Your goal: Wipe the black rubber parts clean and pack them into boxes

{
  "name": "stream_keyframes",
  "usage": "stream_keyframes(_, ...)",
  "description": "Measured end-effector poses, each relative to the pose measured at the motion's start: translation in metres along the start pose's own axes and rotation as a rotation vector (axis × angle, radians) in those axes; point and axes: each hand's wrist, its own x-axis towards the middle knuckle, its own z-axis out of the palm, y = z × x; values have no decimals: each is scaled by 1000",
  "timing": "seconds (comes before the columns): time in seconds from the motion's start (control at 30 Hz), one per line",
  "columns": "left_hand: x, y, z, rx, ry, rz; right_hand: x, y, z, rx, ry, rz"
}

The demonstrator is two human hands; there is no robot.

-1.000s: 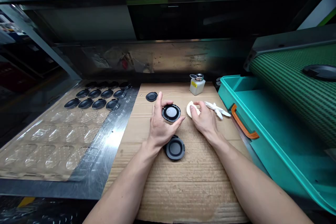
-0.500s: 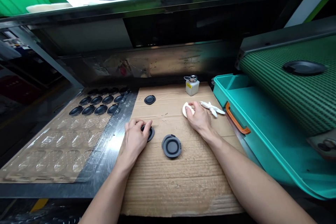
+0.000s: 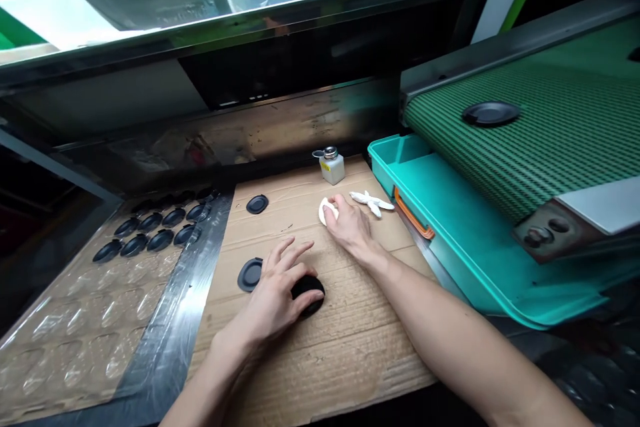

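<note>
My left hand (image 3: 277, 288) lies on the cardboard sheet (image 3: 340, 360) with its fingers spread, and its thumb and palm rest on a black round part (image 3: 311, 293). A second black round part (image 3: 249, 275) lies just left of that hand, apart from it. A third (image 3: 257, 204) lies farther back on the cardboard. My right hand (image 3: 353, 227) is closed on a white pad (image 3: 325, 212) pressed to the cardboard.
A small solvent bottle (image 3: 333, 165) stands at the back of the cardboard, with a crumpled white cloth (image 3: 373, 201) beside it. At left, a clear blister tray (image 3: 90, 320) holds several black parts (image 3: 150, 233). At right are a teal bin (image 3: 450, 240) and a green conveyor belt (image 3: 540, 127) carrying one black part (image 3: 490, 113).
My left hand put the part it held down at the left of the cardboard, let go, and moved right onto the other part. My right hand stayed on the white pad.
</note>
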Motion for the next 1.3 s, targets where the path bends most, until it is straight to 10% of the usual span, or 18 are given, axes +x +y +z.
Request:
stream_keyframes(0.23,33,23,-19,-545,156,-191,2,1,-2,91,-9,41)
stream_keyframes(0.47,94,-14,-3,-1385,444,-413,5,-7,0,481,253,129)
stream_keyframes(0.67,93,-19,10,-1775,343,-370,-17,-37,-9,385,4,-78)
stream_keyframes(0.8,89,-14,15,-1864,303,-361,-24,-48,-12,26,4,64)
stream_keyframes(1.3,93,-18,22,-1816,348,-406,-20,-52,-8,-22,-42,69)
